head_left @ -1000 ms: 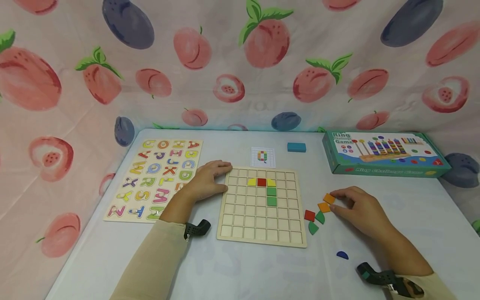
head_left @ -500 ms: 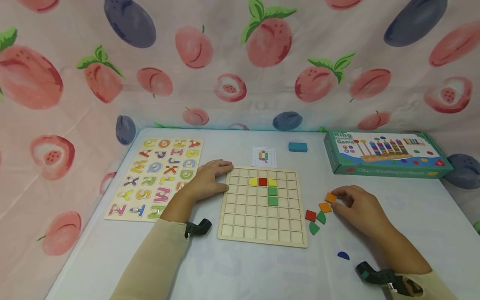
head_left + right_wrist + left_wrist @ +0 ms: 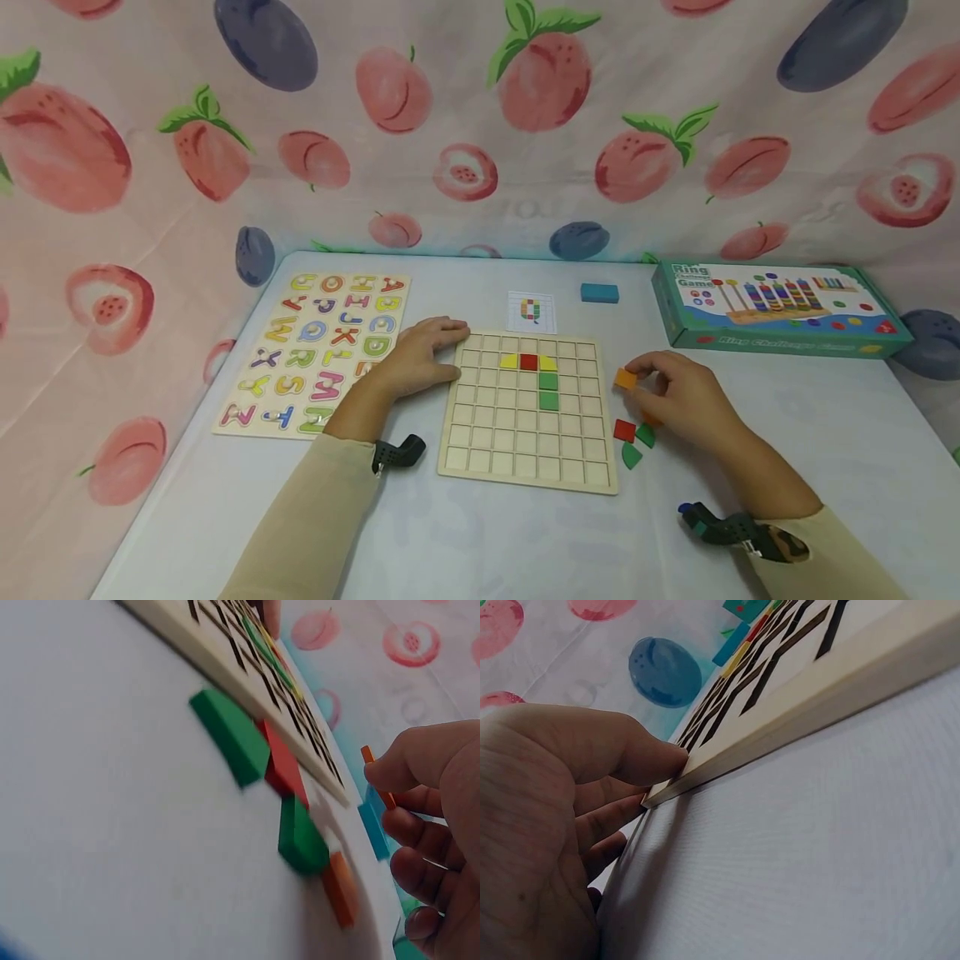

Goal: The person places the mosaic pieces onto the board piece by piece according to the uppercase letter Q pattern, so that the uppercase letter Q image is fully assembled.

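Note:
In the head view my right hand (image 3: 686,396) pinches an orange square tile (image 3: 626,379) between thumb and fingers, just right of the wooden grid board (image 3: 491,458). The right wrist view shows this tile (image 3: 367,756) edge-on, raised at the fingertips. My left hand (image 3: 420,358) rests at the board's upper left, its fingers at the corner and its thumb touching the left edge. Set in the grid are a red square (image 3: 528,362) between two yellow pieces and two green squares (image 3: 548,381) in a column. A second orange tile (image 3: 341,889) lies on the table below my right hand.
A red square (image 3: 624,430) and two green rounded pieces (image 3: 632,455) lie right of the board. Behind it are a pattern card (image 3: 532,312) and a blue block (image 3: 599,293). An alphabet board (image 3: 262,379) lies left; a green game box (image 3: 780,310) stands back right.
My right hand has picked up one orange tile and moved left toward the board with it. The left hand holds its place. The head view has shifted slightly.

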{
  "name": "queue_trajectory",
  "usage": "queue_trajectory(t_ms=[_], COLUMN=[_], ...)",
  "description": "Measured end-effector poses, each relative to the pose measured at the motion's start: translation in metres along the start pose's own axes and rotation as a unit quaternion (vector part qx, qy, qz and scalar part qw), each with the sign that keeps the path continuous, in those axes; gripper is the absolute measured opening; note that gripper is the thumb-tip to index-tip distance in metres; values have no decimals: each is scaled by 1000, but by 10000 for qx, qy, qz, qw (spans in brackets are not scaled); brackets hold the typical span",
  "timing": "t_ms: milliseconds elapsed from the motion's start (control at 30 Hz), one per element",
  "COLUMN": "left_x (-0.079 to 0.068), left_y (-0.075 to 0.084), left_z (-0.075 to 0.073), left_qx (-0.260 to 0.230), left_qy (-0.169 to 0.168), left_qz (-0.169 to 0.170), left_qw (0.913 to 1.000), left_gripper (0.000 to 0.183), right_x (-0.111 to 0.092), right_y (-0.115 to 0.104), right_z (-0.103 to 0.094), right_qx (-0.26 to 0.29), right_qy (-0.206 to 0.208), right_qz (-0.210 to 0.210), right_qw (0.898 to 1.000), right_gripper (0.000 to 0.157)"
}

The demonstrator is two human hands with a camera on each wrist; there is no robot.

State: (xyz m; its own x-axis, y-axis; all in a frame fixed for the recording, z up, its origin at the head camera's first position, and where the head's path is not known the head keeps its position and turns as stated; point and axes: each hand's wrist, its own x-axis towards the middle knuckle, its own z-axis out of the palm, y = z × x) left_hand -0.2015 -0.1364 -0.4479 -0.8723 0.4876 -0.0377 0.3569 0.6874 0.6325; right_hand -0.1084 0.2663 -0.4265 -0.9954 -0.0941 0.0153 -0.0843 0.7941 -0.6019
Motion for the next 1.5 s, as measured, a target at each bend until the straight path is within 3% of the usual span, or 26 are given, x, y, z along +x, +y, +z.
queue_trajectory(t_ms=[300,567,867,1033,1500], left_x=[0,2,3,2,2], left_y=[-1,-3,-5,-5,-3], left_z=[0,1,1,2,-1], left_qx=[3,-49,54,44,106], left_qy=[14,23,34,13,17], left_qz=[-31,-4,51,24,74], left_qw=[10000,10000,10000,10000,9999], left_gripper=[73,73,72,72,71], right_x=[22,34,44,47,51], right_y=[-30,-60,-85,-94,-103], right_z=[28,51,68,77,90], right_qx=[149,429,278,112,-216], right_qy=[-123,-359,-474,-654,-585], right_qz=[-507,-624,-1102,-1222,-1287], right_qw=[9985,9965,9924,9903,9897], right_gripper=[29,27,27,28,26])
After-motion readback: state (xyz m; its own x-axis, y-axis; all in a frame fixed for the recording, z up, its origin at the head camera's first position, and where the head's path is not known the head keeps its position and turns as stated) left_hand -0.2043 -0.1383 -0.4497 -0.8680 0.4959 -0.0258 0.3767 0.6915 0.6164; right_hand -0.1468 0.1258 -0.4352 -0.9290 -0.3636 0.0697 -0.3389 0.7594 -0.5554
